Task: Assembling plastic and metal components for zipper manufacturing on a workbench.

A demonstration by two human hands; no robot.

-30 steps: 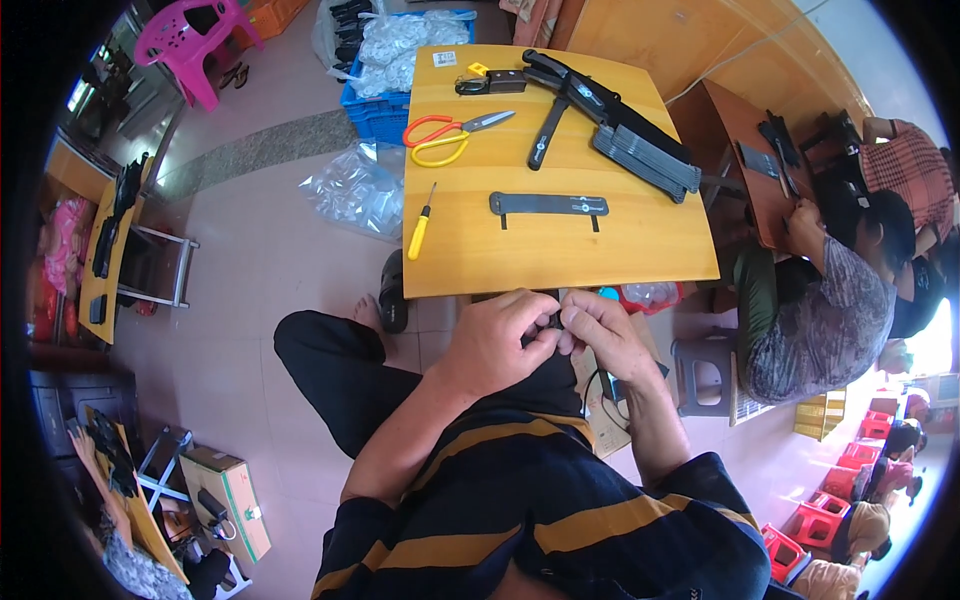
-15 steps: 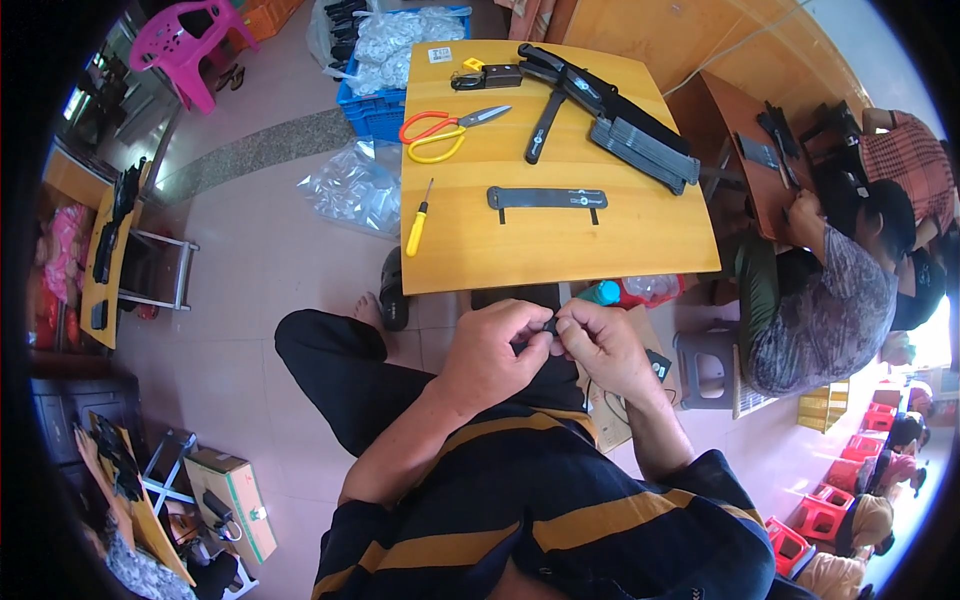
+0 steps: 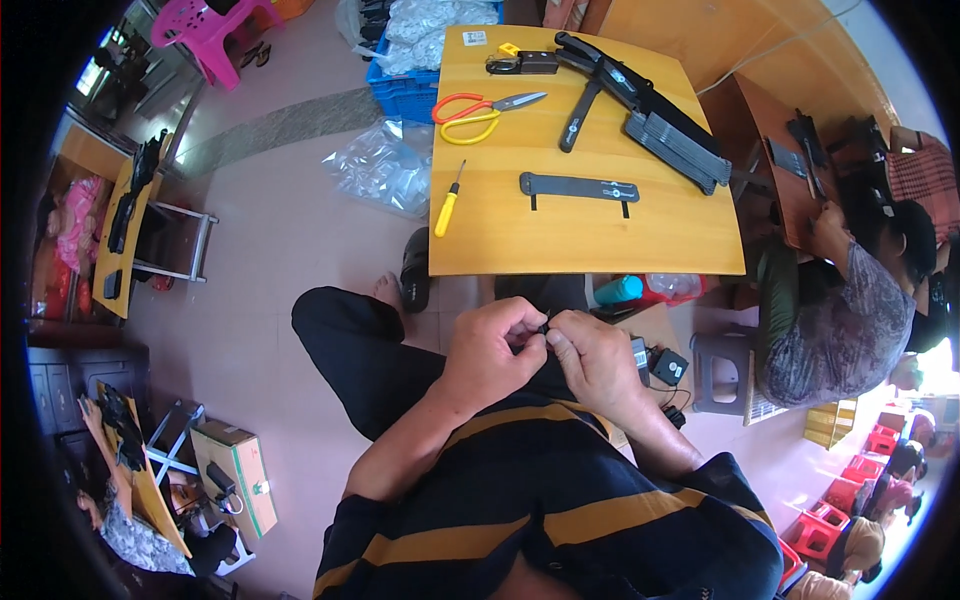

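Note:
Over my lap, just short of the table's front edge, my left hand (image 3: 497, 352) and my right hand (image 3: 597, 362) meet fingertip to fingertip. Both are closed in a pinch around a small black piece (image 3: 544, 327), mostly hidden by the fingers; its kind cannot be made out. Ahead on the yellow wooden table (image 3: 500, 245) lies a flat black strap (image 3: 580, 188) with a pale print, with two short black tabs below it. To its left is a yellow-handled screwdriver (image 3: 448, 207), and beyond that scissors (image 3: 484, 115) with one red and one yellow handle.
A stack of black straps (image 3: 672, 150) and longer black strips (image 3: 625, 85) cover the table's back right. A small dark box (image 3: 537, 62) sits at the back. Blue crate (image 3: 408, 95) and clear plastic bag (image 3: 385, 170) stand left of it. A person (image 3: 850, 320) sits at right.
The table and room have shifted right and slightly up in view. My hands stay together, the right one turned a little more knuckles-up; more of the black devices beside my right hand shows.

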